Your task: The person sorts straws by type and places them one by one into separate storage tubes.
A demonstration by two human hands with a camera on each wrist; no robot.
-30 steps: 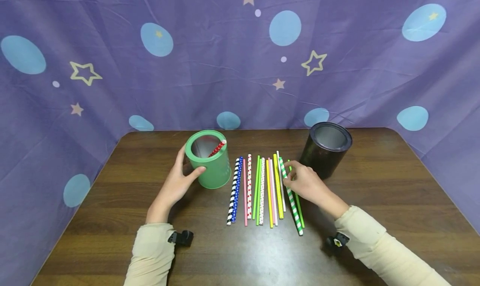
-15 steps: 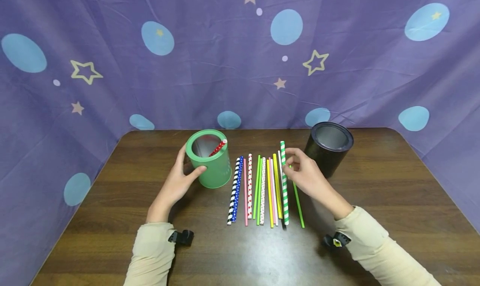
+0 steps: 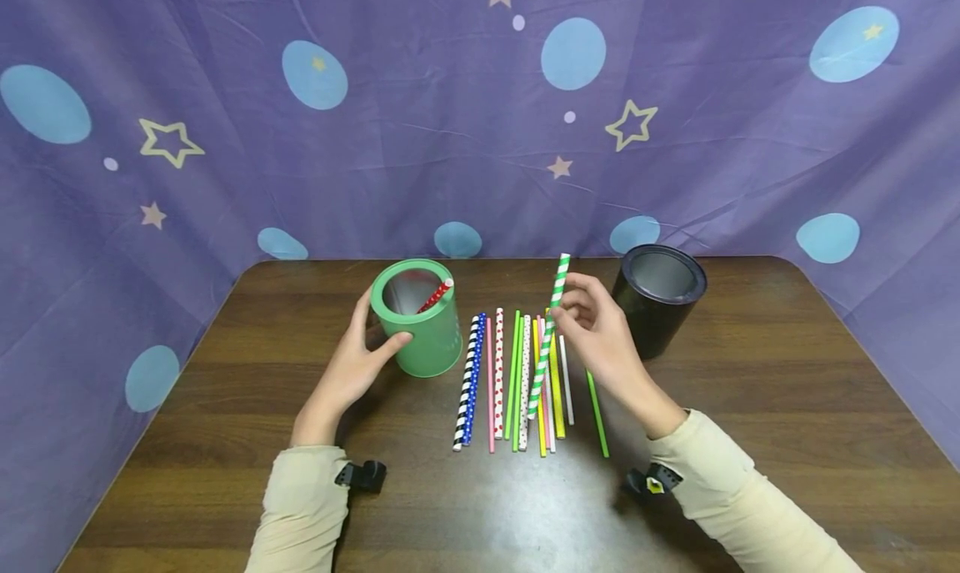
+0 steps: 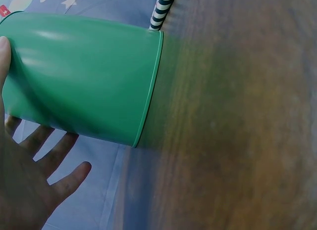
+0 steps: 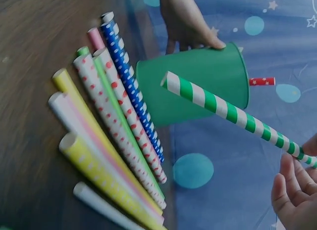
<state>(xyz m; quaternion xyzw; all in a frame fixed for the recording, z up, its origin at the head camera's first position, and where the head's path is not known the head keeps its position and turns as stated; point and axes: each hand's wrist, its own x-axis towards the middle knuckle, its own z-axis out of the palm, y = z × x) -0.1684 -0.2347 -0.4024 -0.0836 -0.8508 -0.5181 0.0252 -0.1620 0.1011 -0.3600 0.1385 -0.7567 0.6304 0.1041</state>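
Between thumb and fingers, my right hand (image 3: 597, 327) pinches a green-and-white striped paper straw (image 5: 233, 114) near its upper end. The straw tilts, its lower end over the row of straws in the head view. My left hand (image 3: 352, 373) grips the side of a green can (image 4: 84, 76), thumb in front and fingers round the far left side. A red straw with white marks (image 3: 435, 297) leans inside that can, its top past the rim. Beside the can lie several straws, including a black-and-white striped one (image 3: 466, 385), a blue dotted one (image 5: 131, 91) and a yellow one (image 3: 556, 389).
A black can (image 3: 652, 306) stands upright at the back right, just behind my right hand. One thin green straw (image 3: 597, 414) lies apart at the row's right end. The wooden table (image 3: 225, 373) ends at a purple patterned cloth (image 3: 480, 139).
My right hand has lifted the green-and-white straw from the right end of the row and carried it left and upward, tilting it. My left hand stays on the green can.
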